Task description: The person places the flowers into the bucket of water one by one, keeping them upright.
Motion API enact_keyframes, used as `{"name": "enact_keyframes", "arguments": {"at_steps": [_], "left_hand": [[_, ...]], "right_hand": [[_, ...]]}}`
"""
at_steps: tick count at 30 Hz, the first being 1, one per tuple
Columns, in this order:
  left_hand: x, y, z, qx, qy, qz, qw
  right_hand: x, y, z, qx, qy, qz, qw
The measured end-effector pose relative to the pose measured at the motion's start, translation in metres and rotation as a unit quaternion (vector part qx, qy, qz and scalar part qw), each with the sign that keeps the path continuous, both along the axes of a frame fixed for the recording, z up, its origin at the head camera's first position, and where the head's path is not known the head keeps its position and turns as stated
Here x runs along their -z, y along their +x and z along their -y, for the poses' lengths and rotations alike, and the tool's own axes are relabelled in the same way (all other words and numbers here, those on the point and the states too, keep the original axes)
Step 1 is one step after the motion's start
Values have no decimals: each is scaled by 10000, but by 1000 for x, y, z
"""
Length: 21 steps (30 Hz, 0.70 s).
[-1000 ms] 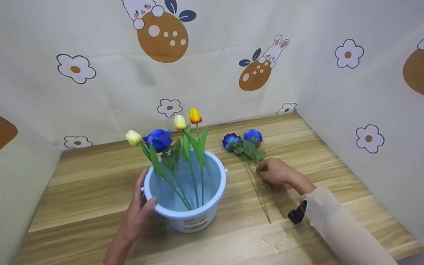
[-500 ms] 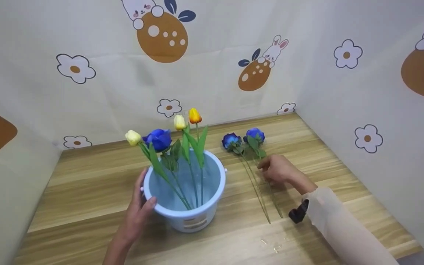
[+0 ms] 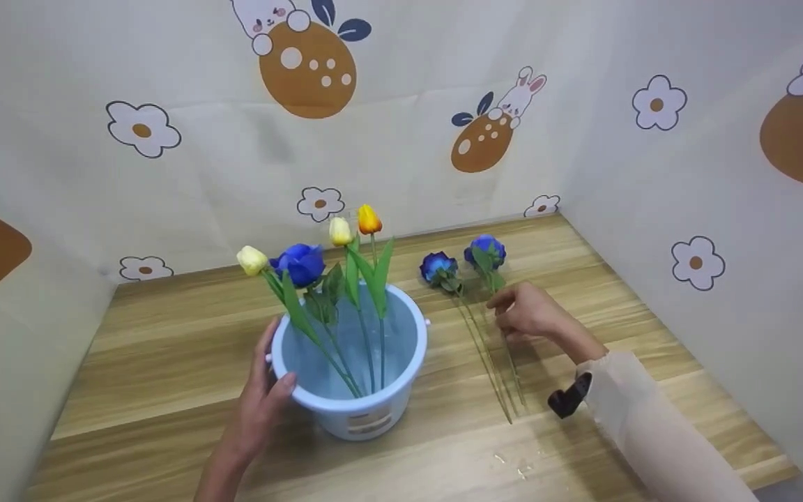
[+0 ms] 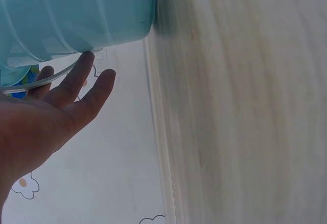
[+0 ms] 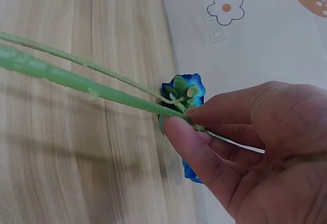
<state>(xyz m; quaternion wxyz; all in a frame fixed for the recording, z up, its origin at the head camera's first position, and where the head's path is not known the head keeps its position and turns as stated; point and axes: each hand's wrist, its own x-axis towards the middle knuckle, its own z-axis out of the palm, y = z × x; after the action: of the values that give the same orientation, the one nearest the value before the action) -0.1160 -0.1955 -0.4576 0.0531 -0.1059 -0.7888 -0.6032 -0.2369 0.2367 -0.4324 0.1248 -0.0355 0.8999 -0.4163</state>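
My left hand [image 3: 254,411] rests against the left side of a light blue bucket [image 3: 420,348], thumb at the near rim. In the left wrist view its fingers lie nearly straight and spread along the bucket wall [image 4: 112,9]. Several artificial flowers lean inside: two pale yellow tulips, an orange tulip [image 3: 369,219] and a blue rose [image 3: 300,263]. On the right, my right hand [image 3: 532,312] pinches the green stem [image 5: 112,95] of another blue rose [image 3: 485,251] between thumb and forefinger. A darker blue rose [image 3: 438,269] lies just left of it on the table.
The wood-grain table [image 3: 164,355] meets a cartoon-printed cloth wall [image 3: 408,139] at the back and sides. Small wet drops [image 3: 521,468] show near the front. A black device [image 3: 569,396] sits at my right cuff.
The pinched rose has shifted: its head has moved slightly right and away, its stem's end left toward the other stem. My left hand and the bucket have stayed put.
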Motion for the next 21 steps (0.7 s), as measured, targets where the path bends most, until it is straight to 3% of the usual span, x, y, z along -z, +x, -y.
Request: {"name": "enact_keyframes", "arguments": {"at_steps": [12,21], "left_hand": [[-2,1,0,4,-21,167,9999],[-3,1,-1,-10,22,245,9997]], "right_hand": [[-6,1,0,186,-1220,225,9921],[-11,3,9,533,-2163,311,9744]]}}
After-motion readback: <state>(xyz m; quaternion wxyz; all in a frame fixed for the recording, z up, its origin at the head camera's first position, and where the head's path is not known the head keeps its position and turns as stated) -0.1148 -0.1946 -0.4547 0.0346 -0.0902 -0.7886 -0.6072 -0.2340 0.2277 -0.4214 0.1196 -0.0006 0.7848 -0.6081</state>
